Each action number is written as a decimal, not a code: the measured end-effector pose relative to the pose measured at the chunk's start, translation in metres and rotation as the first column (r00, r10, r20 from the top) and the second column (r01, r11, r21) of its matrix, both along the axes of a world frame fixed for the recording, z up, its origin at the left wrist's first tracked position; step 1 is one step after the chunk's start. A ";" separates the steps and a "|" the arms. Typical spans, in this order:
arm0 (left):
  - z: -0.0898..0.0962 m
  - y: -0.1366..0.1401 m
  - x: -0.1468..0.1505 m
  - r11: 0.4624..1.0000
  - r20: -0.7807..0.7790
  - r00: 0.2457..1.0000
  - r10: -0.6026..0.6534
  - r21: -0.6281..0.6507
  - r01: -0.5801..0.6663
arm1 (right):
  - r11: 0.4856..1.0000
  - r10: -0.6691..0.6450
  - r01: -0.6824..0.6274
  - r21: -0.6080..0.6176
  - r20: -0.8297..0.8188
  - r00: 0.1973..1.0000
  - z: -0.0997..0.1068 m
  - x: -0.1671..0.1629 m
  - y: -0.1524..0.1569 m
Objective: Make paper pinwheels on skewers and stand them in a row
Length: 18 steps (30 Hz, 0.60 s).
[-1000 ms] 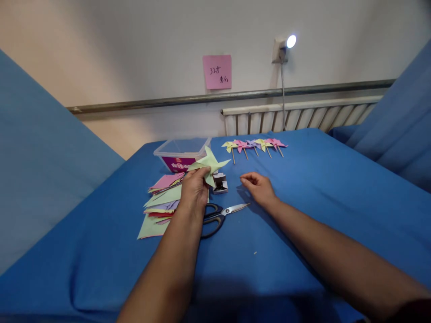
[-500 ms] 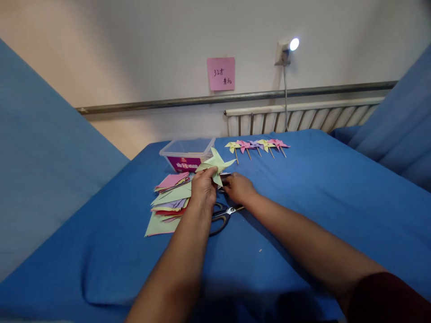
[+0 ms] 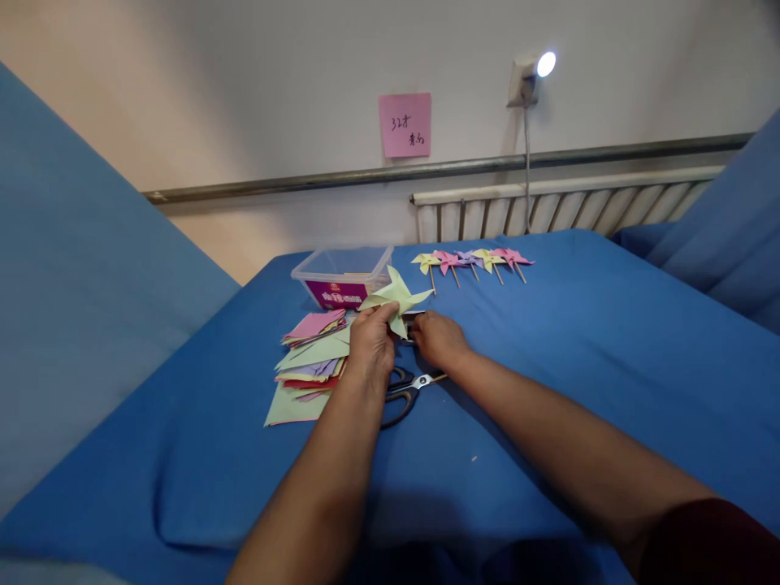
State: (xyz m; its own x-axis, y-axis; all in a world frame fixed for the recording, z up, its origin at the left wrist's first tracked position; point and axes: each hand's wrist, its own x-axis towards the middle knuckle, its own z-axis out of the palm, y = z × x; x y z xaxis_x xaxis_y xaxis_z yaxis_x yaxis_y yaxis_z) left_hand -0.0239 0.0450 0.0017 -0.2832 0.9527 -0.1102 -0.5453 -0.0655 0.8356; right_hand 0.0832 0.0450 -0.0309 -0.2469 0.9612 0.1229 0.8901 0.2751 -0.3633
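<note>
Scissors (image 3: 420, 381) lie nearest; past them the left hand (image 3: 373, 337), nearly closed, pinches a green pinwheel (image 3: 398, 297), and the right hand (image 3: 439, 337) curls at a small box (image 3: 410, 328), its grip and the box's contents impossible to tell; behind, a clear tub (image 3: 338, 291) holds something tan

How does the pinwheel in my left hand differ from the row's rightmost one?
The held pinwheel is pale green; the end pinwheel is pink. The left hand grips the held pinwheel, while the end pinwheel lies on the blue cloth. The end pinwheel has a stick; none shows on the held pinwheel. Both look folded from paper.
</note>
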 end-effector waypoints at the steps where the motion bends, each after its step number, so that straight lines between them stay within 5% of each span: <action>1: 0.000 0.000 0.000 1.000 0.001 1.000 0.000 0.001 0.000 | 1.000 -0.003 0.003 0.000 -0.008 1.000 -0.001 0.000 0.000; 18: -0.001 -0.001 0.001 0.999 -0.003 1.000 -0.025 -0.020 0.025 | 0.993 0.120 -0.121 0.007 0.072 0.990 0.007 0.006 -0.002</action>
State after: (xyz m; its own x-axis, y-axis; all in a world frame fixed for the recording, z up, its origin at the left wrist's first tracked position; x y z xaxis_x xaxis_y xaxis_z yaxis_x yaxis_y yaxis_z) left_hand -0.0231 0.0439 0.0004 -0.2596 0.9571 -0.1285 -0.5438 -0.0349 0.8385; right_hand 0.0895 0.0430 -0.0236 -0.3696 0.9224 0.1118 0.8737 0.3860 -0.2961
